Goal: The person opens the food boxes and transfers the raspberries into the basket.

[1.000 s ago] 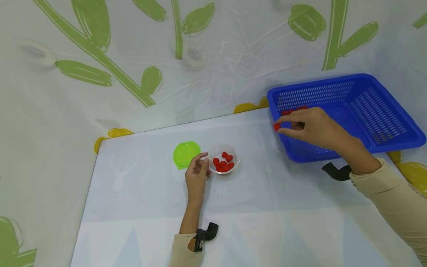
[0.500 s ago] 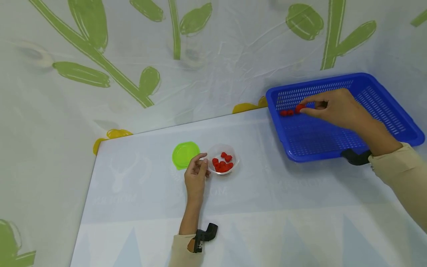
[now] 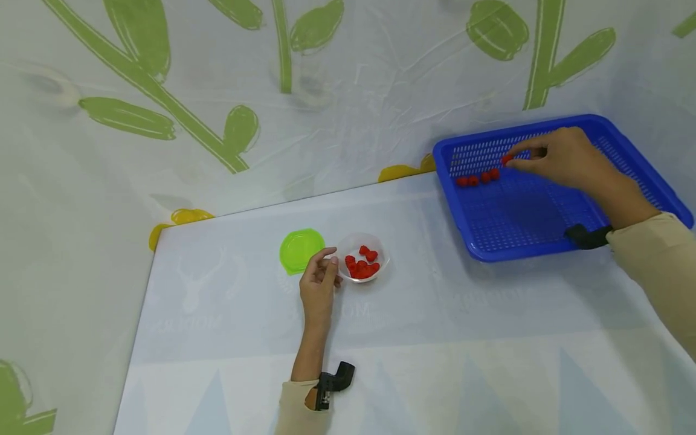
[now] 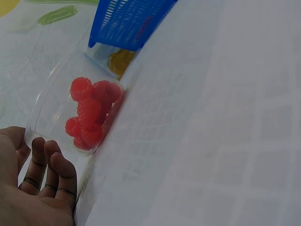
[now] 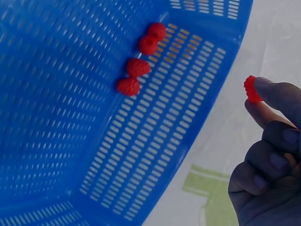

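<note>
My right hand (image 3: 568, 156) is over the back of the blue basket (image 3: 472, 251), pinching a red raspberry (image 5: 251, 89) between thumb and forefinger. Several raspberries (image 3: 485, 177) lie in a row along the basket's far wall, to the left of that hand. On the table, a clear plastic bowl (image 3: 383, 257) contains several more raspberries (image 4: 89, 110). With curled fingers, my left hand (image 3: 318, 290) holds the left edge of this bowl. A bright green lid (image 3: 300, 249) lies flat just left of the bowl, close to the left fingertips.
A white cloth with faint printing covers the table (image 3: 217, 302). Behind it rises a white curtain (image 3: 370, 121) with green leaf patterns. The basket's tall sides stand at the table's back right corner.
My right hand has moved right and farther back, from the basket's left rim past the raspberry row, still pinching a raspberry. The left hand and bowl stay in place.
</note>
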`<state>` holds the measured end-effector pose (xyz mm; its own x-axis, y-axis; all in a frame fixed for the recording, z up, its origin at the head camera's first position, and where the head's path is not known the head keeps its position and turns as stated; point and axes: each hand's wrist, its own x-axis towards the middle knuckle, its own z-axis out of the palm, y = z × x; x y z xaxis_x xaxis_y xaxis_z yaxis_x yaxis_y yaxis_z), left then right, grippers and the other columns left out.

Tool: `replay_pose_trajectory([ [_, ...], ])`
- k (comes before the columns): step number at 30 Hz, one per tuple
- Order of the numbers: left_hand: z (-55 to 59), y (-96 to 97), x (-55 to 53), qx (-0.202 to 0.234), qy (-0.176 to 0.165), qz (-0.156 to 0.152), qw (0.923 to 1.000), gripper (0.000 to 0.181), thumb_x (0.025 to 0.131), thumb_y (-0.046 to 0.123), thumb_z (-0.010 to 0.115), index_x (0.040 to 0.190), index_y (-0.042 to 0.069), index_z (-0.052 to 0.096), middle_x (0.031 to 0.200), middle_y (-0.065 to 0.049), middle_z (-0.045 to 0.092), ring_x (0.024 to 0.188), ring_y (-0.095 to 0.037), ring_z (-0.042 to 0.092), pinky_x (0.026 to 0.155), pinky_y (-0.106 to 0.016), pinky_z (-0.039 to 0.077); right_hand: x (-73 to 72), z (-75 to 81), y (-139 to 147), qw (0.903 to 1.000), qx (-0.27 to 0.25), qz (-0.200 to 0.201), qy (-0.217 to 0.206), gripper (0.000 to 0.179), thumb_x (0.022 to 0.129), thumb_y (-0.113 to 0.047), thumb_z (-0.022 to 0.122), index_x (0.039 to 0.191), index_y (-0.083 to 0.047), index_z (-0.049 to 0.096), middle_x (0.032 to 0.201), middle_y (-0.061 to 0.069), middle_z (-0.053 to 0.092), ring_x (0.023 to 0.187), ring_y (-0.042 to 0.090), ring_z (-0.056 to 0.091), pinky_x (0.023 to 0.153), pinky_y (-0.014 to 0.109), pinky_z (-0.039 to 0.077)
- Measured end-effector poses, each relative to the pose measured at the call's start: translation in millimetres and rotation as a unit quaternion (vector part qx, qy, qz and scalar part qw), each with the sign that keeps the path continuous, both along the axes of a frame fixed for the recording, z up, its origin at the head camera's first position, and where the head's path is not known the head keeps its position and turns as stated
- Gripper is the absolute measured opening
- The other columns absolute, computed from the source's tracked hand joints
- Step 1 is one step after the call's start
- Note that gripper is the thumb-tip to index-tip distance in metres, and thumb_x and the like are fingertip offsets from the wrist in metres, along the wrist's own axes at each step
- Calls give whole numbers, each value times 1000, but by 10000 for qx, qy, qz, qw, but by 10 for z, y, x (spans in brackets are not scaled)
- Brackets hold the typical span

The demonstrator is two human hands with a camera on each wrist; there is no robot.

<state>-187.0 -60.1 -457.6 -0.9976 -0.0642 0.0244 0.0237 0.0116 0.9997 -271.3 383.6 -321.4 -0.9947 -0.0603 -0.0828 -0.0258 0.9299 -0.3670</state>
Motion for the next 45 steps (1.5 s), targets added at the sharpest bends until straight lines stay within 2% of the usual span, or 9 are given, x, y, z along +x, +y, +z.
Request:
replay_pose_trajectory([
  [3, -26, -13, -16, 19, -18, 15, 10000, 27, 101, 14, 61, 126, 4, 64, 92, -13, 59, 74, -39, 55, 66, -25, 53, -62, 36, 45, 9999, 65, -19, -111, 47, 98, -42, 63, 127, -6, 69, 62, 3, 44, 56, 18, 39, 45, 31, 31],
  [9, -267, -60, -88, 39, -37, 84, 9999, 27, 101, 16, 62, 127, 7, 64, 94, -14, 59, 72, -36, 55, 64, -25, 52, -186, 61, 140, 9996, 83, 37, -261, 46, 100, -37, 60, 128, -2, 67, 63, 3, 43, 53, 17, 37, 45, 30, 32],
  [16, -330, -91, -84, -32, 64, 135, 9999, 28, 100, 29, 64, 125, 16, 66, 93, -10, 59, 70, -24, 56, 64, -23, 52, -315, -3, 224, 9992, 147, 162, -332, 43, 100, -30, 61, 126, 5, 65, 64, 4, 49, 52, 18, 36, 46, 31, 32],
  [19, -326, -101, -64, -68, 79, 149, 9998, 28, 99, 32, 65, 123, 19, 67, 93, -11, 60, 69, -23, 57, 64, -23, 53, -384, -75, 249, 9987, 210, 295, -365, 38, 99, -25, 63, 122, 6, 68, 75, 15, 63, 59, 20, 43, 50, 32, 36],
  [23, -324, -97, -45, -118, 71, 162, 9998, 29, 99, 34, 65, 123, 20, 67, 93, -13, 60, 69, -24, 57, 64, -23, 53, -460, -180, 303, 9971, 264, 337, -636, 39, 99, -26, 63, 122, 5, 67, 114, 30, 66, 83, 35, 59, 65, 45, 48],
  [26, -330, -86, -43, -127, 60, 140, 9998, 29, 99, 34, 65, 124, 20, 67, 94, -13, 60, 69, -24, 57, 64, -23, 53, -492, -245, 334, 9961, 274, 338, -767, 40, 99, -28, 63, 123, 4, 68, 118, 34, 62, 99, 48, 60, 76, 57, 49],
  [30, -342, -80, -47, -97, 44, 139, 9998, 29, 99, 30, 65, 125, 18, 66, 95, -16, 60, 70, -25, 57, 64, -23, 53, -533, -326, 337, 9961, 250, 450, -714, 33, 97, -23, 65, 116, 4, 71, 116, 34, 63, 102, 51, 59, 82, 62, 47],
  [36, -298, -76, -42, -111, -87, 149, 9998, 28, 101, 19, 63, 127, 11, 64, 98, -24, 60, 72, -35, 56, 64, -23, 52, -587, -422, 327, 9944, 291, 492, -885, 33, 97, -21, 66, 116, 6, 70, 121, 35, 60, 106, 53, 57, 84, 63, 46],
  [45, 12, -9, 4, -139, -52, 52, 9999, 27, 101, 16, 62, 125, 5, 64, 93, -19, 59, 72, -37, 55, 66, -26, 53, -585, -561, 383, 9931, 467, 639, -861, 29, 94, -18, 68, 109, 6, 72, 111, 33, 65, 102, 53, 58, 83, 62, 47],
])
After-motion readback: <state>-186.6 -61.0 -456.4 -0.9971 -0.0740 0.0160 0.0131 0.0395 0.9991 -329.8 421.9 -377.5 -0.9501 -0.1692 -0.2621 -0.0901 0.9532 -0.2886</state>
